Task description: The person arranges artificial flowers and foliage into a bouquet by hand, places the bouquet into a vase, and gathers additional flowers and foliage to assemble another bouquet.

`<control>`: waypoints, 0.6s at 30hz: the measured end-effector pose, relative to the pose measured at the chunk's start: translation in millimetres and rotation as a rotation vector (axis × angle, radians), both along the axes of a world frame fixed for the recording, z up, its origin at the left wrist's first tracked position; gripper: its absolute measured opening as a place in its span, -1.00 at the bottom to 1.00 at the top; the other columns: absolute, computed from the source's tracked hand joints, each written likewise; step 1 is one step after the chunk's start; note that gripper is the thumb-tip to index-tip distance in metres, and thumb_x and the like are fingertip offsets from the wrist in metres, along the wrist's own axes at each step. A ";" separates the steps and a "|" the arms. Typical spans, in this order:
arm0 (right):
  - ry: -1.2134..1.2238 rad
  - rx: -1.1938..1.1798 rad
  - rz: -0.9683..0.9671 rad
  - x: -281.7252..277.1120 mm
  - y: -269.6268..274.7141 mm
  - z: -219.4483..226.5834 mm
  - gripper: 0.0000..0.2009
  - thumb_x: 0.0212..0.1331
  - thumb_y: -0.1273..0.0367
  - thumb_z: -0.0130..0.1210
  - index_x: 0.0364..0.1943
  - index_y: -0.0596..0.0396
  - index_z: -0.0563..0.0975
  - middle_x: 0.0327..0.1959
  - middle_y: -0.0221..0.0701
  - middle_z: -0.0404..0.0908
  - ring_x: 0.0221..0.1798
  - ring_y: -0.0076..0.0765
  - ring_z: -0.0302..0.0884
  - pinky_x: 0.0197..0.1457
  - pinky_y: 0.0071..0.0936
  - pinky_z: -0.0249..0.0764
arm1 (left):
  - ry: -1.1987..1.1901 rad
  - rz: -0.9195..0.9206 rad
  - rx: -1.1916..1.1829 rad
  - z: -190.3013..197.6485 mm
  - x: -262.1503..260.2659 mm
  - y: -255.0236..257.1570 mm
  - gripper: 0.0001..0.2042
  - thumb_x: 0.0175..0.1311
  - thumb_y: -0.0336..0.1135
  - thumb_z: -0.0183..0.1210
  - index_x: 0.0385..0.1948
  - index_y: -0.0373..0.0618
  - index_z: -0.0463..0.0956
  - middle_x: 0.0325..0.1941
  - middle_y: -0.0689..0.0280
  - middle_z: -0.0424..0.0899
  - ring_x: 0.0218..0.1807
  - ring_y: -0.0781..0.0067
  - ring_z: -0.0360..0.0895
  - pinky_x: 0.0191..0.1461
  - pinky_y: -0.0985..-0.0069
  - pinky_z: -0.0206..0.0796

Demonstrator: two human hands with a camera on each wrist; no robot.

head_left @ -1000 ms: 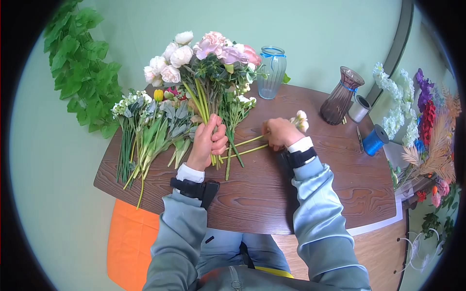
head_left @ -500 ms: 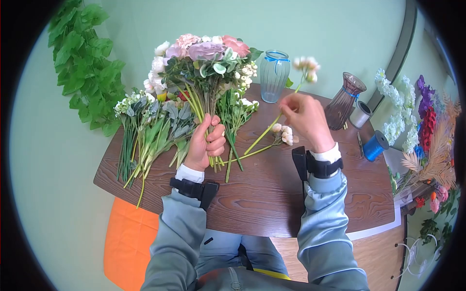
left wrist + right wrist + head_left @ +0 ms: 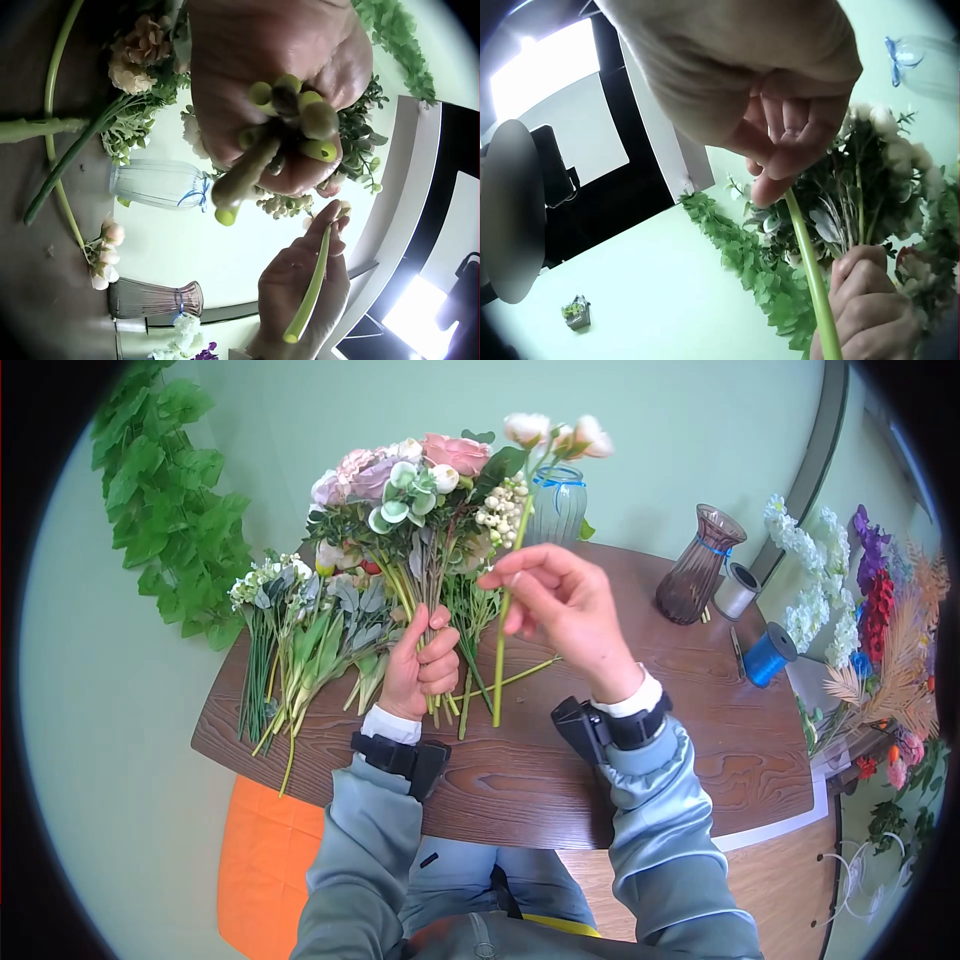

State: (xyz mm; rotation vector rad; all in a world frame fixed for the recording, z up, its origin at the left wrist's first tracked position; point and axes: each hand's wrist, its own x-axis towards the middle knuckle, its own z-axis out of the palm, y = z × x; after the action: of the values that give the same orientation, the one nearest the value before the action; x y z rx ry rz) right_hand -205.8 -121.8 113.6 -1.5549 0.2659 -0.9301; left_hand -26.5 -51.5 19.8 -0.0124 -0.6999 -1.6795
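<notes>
Green stem (image 3: 502,650) hangs below the right hand (image 3: 560,610) grip pinching it; left hand (image 3: 420,665) clasps bouquet (image 3: 420,500).

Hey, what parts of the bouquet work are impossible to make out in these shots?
- Head view: bouquet stems inside the left hand grip, hidden by fingers.
- Right wrist view: top of the stem hidden by the right hand; its blooms unseen.
- Left wrist view: most bouquet blooms hidden behind the fist.
</notes>
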 end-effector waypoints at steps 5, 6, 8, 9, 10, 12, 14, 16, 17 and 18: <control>-0.018 0.009 0.028 10.4 5.8 -9.8 -0.88 0.17 0.54 -0.09 -0.25 0.25 0.46 -0.32 -0.34 0.59 -0.54 -0.66 0.44 -0.51 -0.72 0.35 | -0.096 0.019 0.082 -2.0 -10.3 0.6 -0.73 0.39 -0.01 -0.33 -0.34 0.05 0.21 -0.74 0.57 -0.03 -0.81 0.79 -0.18 -0.80 0.77 -0.31; -0.018 0.009 0.026 12.1 5.7 -11.3 -0.88 0.17 0.54 -0.09 -0.25 0.25 0.46 -0.32 -0.34 0.59 -0.54 -0.66 0.44 -0.51 -0.72 0.35 | -0.096 0.017 0.082 -2.3 -13.2 1.1 -0.73 0.39 -0.01 -0.33 -0.34 0.05 0.21 -0.74 0.57 -0.03 -0.81 0.79 -0.18 -0.80 0.77 -0.31; 0.003 -0.010 -0.014 14.7 5.1 -14.4 -0.87 0.17 0.54 -0.10 -0.26 0.27 0.46 -0.33 -0.33 0.59 -0.53 -0.64 0.45 -0.47 -0.69 0.40 | -0.174 0.098 0.113 -1.9 -19.8 2.1 -0.70 0.41 -0.03 -0.38 -0.32 0.00 0.23 -0.76 0.57 -0.02 -0.85 0.80 -0.21 -0.84 0.77 -0.36; 0.004 -0.010 -0.016 14.7 4.8 -15.1 -0.87 0.17 0.54 -0.10 -0.26 0.27 0.46 -0.33 -0.33 0.59 -0.53 -0.64 0.45 -0.47 -0.69 0.40 | -0.177 0.102 0.110 -3.9 -22.4 0.7 -0.70 0.40 -0.03 -0.38 -0.32 0.00 0.23 -0.77 0.58 -0.03 -0.85 0.80 -0.19 -0.83 0.77 -0.29; 0.025 -0.013 -0.025 14.6 4.4 -15.6 -0.87 0.16 0.54 -0.10 -0.26 0.27 0.46 -0.34 -0.32 0.59 -0.52 -0.63 0.46 -0.45 -0.68 0.41 | -0.177 0.100 0.110 -4.5 -25.7 0.5 -0.70 0.40 -0.03 -0.38 -0.32 0.00 0.23 -0.77 0.58 -0.03 -0.85 0.80 -0.19 -0.83 0.77 -0.29; 0.046 -0.016 -0.036 14.7 3.4 -16.8 -0.87 0.16 0.54 -0.10 -0.26 0.28 0.47 -0.34 -0.32 0.59 -0.52 -0.62 0.47 -0.44 -0.67 0.42 | -0.228 0.161 0.149 -4.3 -31.3 0.6 -0.70 0.41 -0.04 -0.37 -0.33 -0.01 0.23 -0.78 0.58 -0.03 -0.85 0.79 -0.15 -0.80 0.78 -0.18; 0.045 -0.037 -0.057 14.8 1.8 -17.9 -0.86 0.16 0.53 -0.10 -0.26 0.29 0.47 -0.35 -0.32 0.59 -0.53 -0.63 0.46 -0.44 -0.67 0.42 | -0.257 0.176 0.125 -4.3 -32.9 -0.6 -0.70 0.40 -0.03 -0.37 -0.35 -0.01 0.23 -0.79 0.58 -0.03 -0.84 0.78 -0.13 -0.76 0.77 -0.07; 0.038 -0.047 -0.060 14.9 0.0 -18.7 -0.86 0.16 0.53 -0.11 -0.26 0.29 0.47 -0.35 -0.31 0.59 -0.53 -0.63 0.46 -0.44 -0.67 0.42 | -0.287 0.222 0.089 -2.9 -34.8 -0.6 -0.70 0.40 -0.04 -0.36 -0.37 -0.01 0.23 -0.79 0.58 -0.03 -0.83 0.77 -0.12 -0.75 0.75 -0.04; 0.032 -0.058 -0.061 14.7 -0.5 -19.0 -0.85 0.15 0.54 -0.11 -0.25 0.30 0.47 -0.35 -0.31 0.59 -0.53 -0.62 0.46 -0.44 -0.67 0.42 | -0.287 0.221 0.089 -3.0 -35.0 -0.6 -0.70 0.40 -0.04 -0.36 -0.37 -0.01 0.23 -0.79 0.58 -0.03 -0.83 0.77 -0.12 -0.75 0.75 -0.04; 0.032 -0.057 -0.062 14.0 0.1 -17.8 -0.85 0.15 0.54 -0.11 -0.25 0.30 0.47 -0.35 -0.31 0.59 -0.53 -0.62 0.46 -0.44 -0.67 0.42 | -0.296 0.223 0.080 -3.1 -34.9 -0.5 -0.71 0.40 -0.05 -0.35 -0.37 -0.01 0.23 -0.80 0.58 -0.04 -0.82 0.77 -0.11 -0.74 0.75 -0.03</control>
State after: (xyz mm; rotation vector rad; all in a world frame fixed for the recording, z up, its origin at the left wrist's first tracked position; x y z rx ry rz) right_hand -191.8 -121.7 95.8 -1.6231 0.3142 -0.9691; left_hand -61.5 -52.0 16.7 0.3656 -0.8215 -1.5066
